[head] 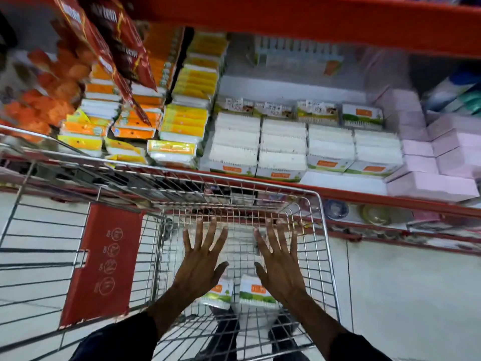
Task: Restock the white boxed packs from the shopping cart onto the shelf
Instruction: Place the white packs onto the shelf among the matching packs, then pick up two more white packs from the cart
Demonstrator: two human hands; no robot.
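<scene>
Both my hands reach down into the wire shopping cart [322, 230]. My left hand [201, 256] and my right hand [279, 259] are spread wide, fingers apart, holding nothing. Under them lie white boxed packs with a green and orange label: one pack [256, 295] near my right wrist, another pack [218, 295] by my left wrist. On the shelf [390, 198] beyond the cart stand rows of the same white boxed packs [283, 149], stacked side by side.
Yellow and orange packets [182, 121] fill the shelf to the left, pale pink boxes [432, 162] to the right. Red snack bags [114, 43] hang at the upper left. A red flap [104, 261] sits on the cart's child seat. A red upper shelf [312, 19] overhangs.
</scene>
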